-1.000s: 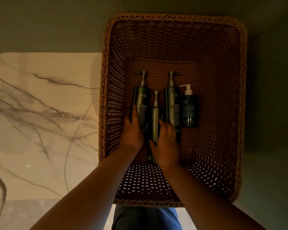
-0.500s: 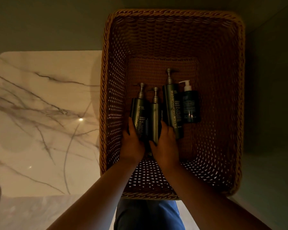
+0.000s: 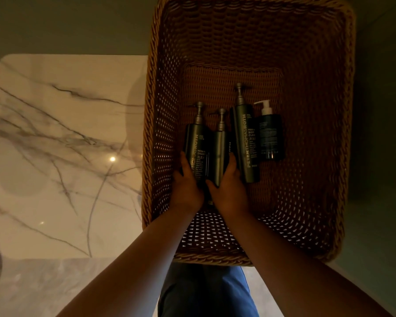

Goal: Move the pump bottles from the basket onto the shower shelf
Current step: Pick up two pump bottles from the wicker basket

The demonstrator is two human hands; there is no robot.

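Several pump bottles lie side by side on the floor of a brown wicker basket (image 3: pixel 148 133). My left hand (image 3: pixel 185 187) grips the lower end of the dark shampoo bottle (image 3: pixel 197 143) at the left of the row. The fingers and thumb of my right hand (image 3: pixel 230 191) close around the base of a slim grey bottle (image 3: pixel 220 145) beside it. A taller dark body-cleanser bottle (image 3: pixel 245 138) and a short dark bottle with a white pump (image 3: pixel 270 138) lie untouched to the right. No shower shelf is in view.
A white marble surface with grey veins (image 3: pixel 62 156) lies to the left of the basket. Dark wall or floor surrounds the basket's far and right sides. My blue trousers (image 3: pixel 206 291) show below the basket's near rim.
The shampoo bottle has slid toward me under my left hand and now sits lower than the tall cleanser bottle. Both hands have tightened on their bottles.
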